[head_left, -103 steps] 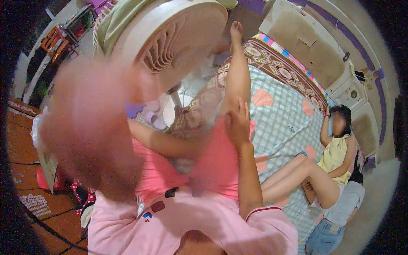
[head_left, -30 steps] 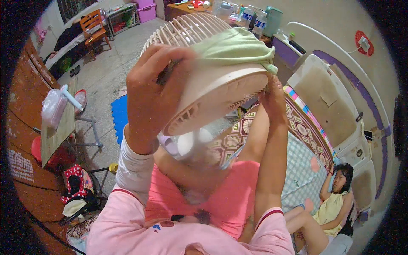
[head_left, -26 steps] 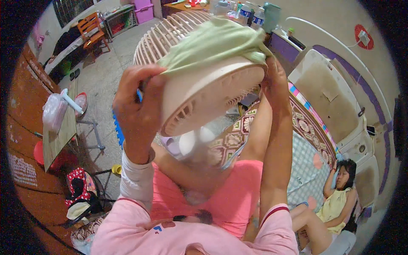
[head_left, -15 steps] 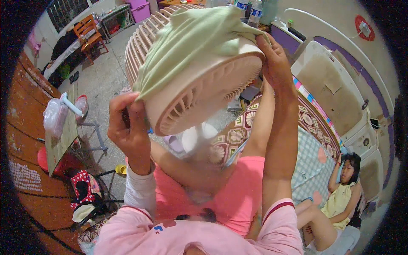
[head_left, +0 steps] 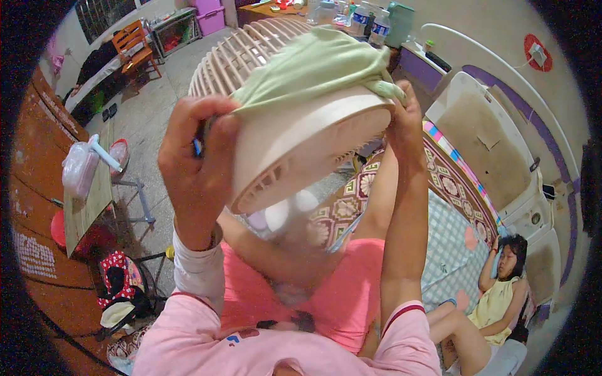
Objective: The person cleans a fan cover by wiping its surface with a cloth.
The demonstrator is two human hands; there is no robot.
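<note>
A cream fan head [head_left: 301, 150] with a slatted grille is tilted in front of me, its rear housing toward me. Across its top lies a light green cloth [head_left: 313, 66], stretched between my hands. My left hand [head_left: 197, 156] is at the fan's left side, thumb and fingers closed on the cloth's left end. On the right, my right hand [head_left: 407, 119] pinches the bunched right end against the housing's rim. Part of the fan's white stand [head_left: 288, 210] shows below the head, above my crossed legs.
A person [head_left: 501, 294] in a yellow top rests at the right on the patterned bedding [head_left: 454, 244]. Bottles [head_left: 379, 28] stand on the far table. To the left are a small folding table [head_left: 94, 200] with a plastic-wrapped bundle and an orange wooden chair [head_left: 135, 47].
The cloth's left end has moved up and right with my left hand, baring more of the housing. My right hand has come lower along the rim, and the fan head sits slightly lower in view.
</note>
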